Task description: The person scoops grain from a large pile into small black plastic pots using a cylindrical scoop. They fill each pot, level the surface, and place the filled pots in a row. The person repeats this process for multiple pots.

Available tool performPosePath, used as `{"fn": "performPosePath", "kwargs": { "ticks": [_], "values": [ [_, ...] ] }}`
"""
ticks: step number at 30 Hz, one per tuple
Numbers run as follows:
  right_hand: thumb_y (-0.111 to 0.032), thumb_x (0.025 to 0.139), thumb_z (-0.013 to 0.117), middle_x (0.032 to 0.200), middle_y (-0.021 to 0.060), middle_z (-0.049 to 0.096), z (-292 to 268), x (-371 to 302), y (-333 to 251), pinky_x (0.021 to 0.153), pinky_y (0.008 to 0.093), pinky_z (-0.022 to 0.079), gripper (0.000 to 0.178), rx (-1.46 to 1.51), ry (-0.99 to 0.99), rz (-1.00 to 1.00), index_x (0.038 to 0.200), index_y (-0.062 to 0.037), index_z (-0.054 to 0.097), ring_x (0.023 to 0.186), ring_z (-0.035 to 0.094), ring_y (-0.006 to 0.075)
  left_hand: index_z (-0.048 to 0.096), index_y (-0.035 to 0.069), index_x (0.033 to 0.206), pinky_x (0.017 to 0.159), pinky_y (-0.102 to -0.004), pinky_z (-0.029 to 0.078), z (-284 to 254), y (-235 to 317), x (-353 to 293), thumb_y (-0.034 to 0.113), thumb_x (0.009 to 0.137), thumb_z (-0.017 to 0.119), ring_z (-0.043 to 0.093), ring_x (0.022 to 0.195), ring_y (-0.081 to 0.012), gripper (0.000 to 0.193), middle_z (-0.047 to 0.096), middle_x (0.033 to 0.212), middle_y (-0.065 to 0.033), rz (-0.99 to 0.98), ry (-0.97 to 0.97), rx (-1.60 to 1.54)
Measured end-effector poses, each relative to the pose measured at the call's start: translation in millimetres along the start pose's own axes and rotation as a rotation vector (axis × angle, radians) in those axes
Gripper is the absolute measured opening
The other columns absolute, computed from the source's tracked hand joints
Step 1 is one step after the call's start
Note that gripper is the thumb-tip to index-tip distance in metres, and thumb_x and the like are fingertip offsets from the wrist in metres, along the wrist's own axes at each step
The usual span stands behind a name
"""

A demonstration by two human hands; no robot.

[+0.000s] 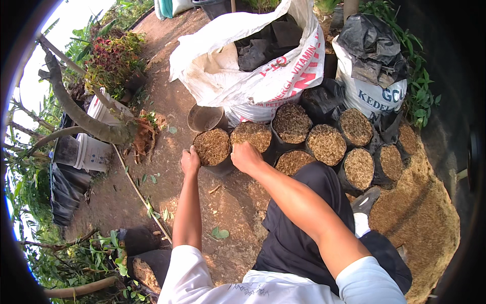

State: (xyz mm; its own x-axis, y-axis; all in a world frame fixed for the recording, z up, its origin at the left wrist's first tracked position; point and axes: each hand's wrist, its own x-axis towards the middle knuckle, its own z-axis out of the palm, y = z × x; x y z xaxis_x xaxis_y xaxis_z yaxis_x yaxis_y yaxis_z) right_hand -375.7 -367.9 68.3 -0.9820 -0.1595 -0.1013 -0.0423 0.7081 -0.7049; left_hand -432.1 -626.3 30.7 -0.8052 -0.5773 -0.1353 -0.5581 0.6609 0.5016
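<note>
A black planting bag [212,147] filled with brown, crumbly growing mix stands upright on the soil at the left end of a cluster. My left hand [190,161] is closed on its left rim. On the opposite side my right hand [246,157] is closed at the right rim; its fingertips are partly hidden. Just behind my right hand is another filled bag [251,136], very near my knuckles. An empty brown pot [206,118] sits behind the bag I hold.
Several more filled bags [326,145] crowd to the right. Behind them stand a large white sack [212,55] of black plastic and a second white sack [349,76]. A mound of brown husk [420,218] lies at right. White buckets [94,152] and a bent branch [76,106] are at left.
</note>
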Motion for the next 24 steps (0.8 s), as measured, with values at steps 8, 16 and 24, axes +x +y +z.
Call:
{"fn": "performPosePath", "kwargs": {
  "ticks": [8,16,24],
  "values": [
    [-0.023,0.097,0.069,0.149,0.0155,0.058,-32.3,-15.4,4.6,0.115,0.0506,0.045,0.032,-0.265,0.059,-0.046,0.124,-0.0069,0.071,0.144,0.051,0.0329,0.053,0.003,0.151,0.126,-0.0495,0.032,4.4,-6.9,-98.1,0.032,0.109,0.056,0.041,0.152,-0.0382,0.052,0.046,0.162,-0.0228,0.707,0.231,0.083],
    [-0.064,0.104,0.052,0.181,0.0120,0.006,-29.8,-36.6,16.6,0.136,0.0467,0.009,0.100,-0.590,-0.244,0.048,0.173,-0.0059,0.008,0.168,0.004,0.0272,0.027,0.000,0.168,0.134,-0.0483,0.014,12.4,-9.0,-105.2,0.057,0.111,0.041,0.019,0.165,-0.0337,0.082,0.022,0.178,-0.0183,0.779,-0.031,0.410],
    [-0.060,0.106,0.052,0.181,0.0139,0.009,-43.0,-48.7,17.8,0.136,0.0443,0.011,0.097,-0.473,-0.190,0.054,0.172,-0.0031,0.009,0.167,0.007,0.0278,0.033,0.006,0.168,0.133,-0.0502,0.014,-6.1,-1.2,-105.2,0.066,0.108,0.036,0.023,0.164,-0.0337,0.085,0.027,0.176,-0.0201,0.634,-0.013,0.504]
  ]
}}
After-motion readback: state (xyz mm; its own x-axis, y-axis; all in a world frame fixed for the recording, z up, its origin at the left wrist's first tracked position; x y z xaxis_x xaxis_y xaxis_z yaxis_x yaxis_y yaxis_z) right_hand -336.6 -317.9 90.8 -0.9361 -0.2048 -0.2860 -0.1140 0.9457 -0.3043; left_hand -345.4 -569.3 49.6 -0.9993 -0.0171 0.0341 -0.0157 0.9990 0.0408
